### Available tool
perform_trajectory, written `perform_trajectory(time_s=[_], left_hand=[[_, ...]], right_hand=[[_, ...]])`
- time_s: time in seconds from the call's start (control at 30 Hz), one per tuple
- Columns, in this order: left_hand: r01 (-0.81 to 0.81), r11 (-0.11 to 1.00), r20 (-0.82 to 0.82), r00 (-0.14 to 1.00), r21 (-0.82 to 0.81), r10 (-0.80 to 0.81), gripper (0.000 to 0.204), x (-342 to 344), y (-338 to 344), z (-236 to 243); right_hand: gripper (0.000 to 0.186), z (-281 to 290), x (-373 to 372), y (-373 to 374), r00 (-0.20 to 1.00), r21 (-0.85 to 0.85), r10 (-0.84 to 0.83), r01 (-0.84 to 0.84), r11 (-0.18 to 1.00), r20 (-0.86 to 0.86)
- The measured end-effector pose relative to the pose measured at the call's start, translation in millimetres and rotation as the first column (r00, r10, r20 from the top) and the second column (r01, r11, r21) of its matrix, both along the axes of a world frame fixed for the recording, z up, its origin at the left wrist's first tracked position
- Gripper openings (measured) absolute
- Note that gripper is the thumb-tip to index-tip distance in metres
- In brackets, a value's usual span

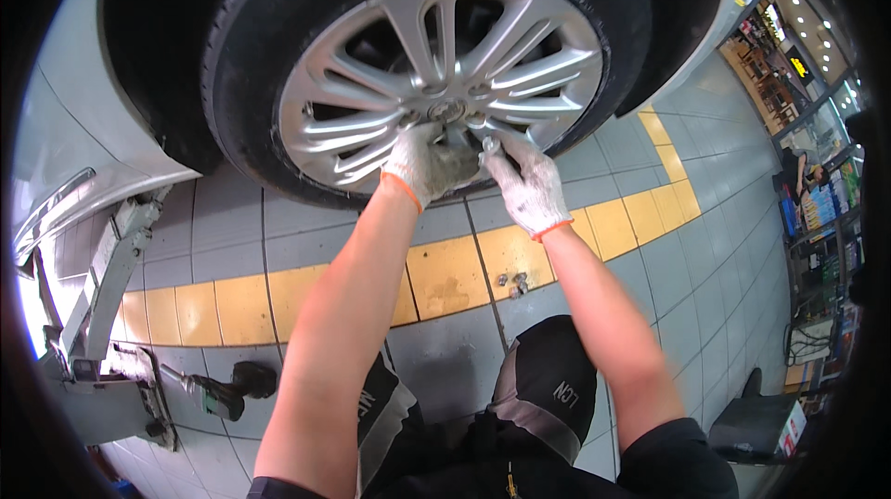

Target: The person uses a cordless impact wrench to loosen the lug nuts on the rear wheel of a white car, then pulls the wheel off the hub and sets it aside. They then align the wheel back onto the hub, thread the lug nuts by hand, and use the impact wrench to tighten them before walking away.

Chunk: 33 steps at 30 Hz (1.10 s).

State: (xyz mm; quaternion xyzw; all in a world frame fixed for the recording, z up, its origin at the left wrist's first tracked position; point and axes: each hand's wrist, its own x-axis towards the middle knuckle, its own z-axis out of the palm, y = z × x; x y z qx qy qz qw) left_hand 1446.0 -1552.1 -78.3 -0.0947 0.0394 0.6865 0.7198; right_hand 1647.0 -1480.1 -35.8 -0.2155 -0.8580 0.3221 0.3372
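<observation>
A silver multi-spoke alloy wheel with a black tire sits in the wheel arch of a light-coloured car in front of me. My left hand, in a white knit glove with an orange cuff, is closed at the wheel just below the hub cap. Its curled fingers hide whatever they hold. Close beside it on the right, my right hand, gloved the same way, pinches a small metal lug nut between thumb and fingers. It is near the wheel's lower spokes.
Several loose lug nuts lie on the tiled floor by a yellow stripe. At the lower left rests a cordless impact wrench, near a lift arm under the car. A dark box and stocked shelves stand at the right.
</observation>
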Motion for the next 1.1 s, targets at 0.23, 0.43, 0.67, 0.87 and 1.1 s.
perform_trajectory(time_s=[0.23,0.43,0.67,0.87,1.1], left_hand=[[-0.198,0.979,-0.38,0.91,-0.042,0.168,0.049,7.1,-3.9,-11.8],[-0.19,0.981,-0.332,0.929,-0.043,0.166,0.062,13.5,-17.5,6.8],[-0.197,0.979,-0.317,0.933,-0.051,0.171,0.046,8.8,-17.3,7.1],[-0.169,0.983,-0.322,0.937,-0.071,0.138,0.041,2.0,-7.8,-2.0],[-0.164,0.985,-0.139,0.978,-0.061,0.154,0.033,1.8,-6.2,11.7]], right_hand=[[0.036,28.0,-82.7,-22.8,0.871,-0.107,-0.454,0.441,0.891,-0.19],[0.036,21.7,-95.8,-15.7,0.806,-0.18,-0.573,0.547,0.817,-0.15],[0.037,6.6,-106.8,-11.5,0.758,-0.326,-0.558,0.462,0.825,-0.337],[0.028,1.0,-111.3,-18.1,0.762,-0.389,-0.509,0.361,0.847,-0.4],[0.039,9.6,-116.0,-11.1,0.78,-0.406,-0.566,0.441,0.8,-0.267]])
